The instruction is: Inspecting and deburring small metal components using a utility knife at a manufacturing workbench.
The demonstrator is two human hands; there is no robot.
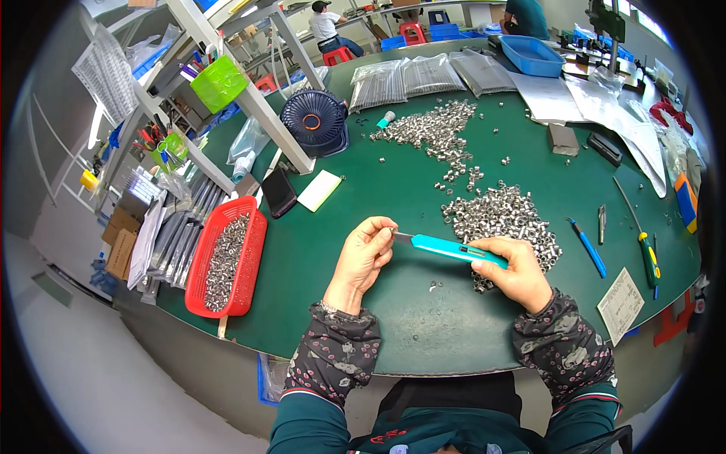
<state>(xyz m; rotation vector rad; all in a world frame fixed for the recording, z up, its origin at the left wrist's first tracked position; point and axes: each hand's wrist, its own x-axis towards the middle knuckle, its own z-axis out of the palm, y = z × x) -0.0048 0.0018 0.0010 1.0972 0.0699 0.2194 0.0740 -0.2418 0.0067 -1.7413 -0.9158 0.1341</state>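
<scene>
Cutter (450, 247), teal, gripped in right hand (518, 271), fingers closed around handle, blade pointing toward left hand (363, 253). Left thumb and forefinger pinched on small metal piece (392, 230) at blade tip, mostly hidden. Both hands above tabletop (423, 348), toward front edge. Loose metal rings (503, 223) heaped just beyond right hand. Red basket (254, 265), ring-filled, at tabletop's left edge. Blue tray (532, 55) near far edge.

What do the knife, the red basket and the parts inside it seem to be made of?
Knife: probably plastic body, smooth, evenly teal; blade likely steel, thin and grey.
Basket: likely moulded plastic, uniform red with perforated walls.
Parts: shiny silvery metal, judging by glints; which metal is unclear.
</scene>
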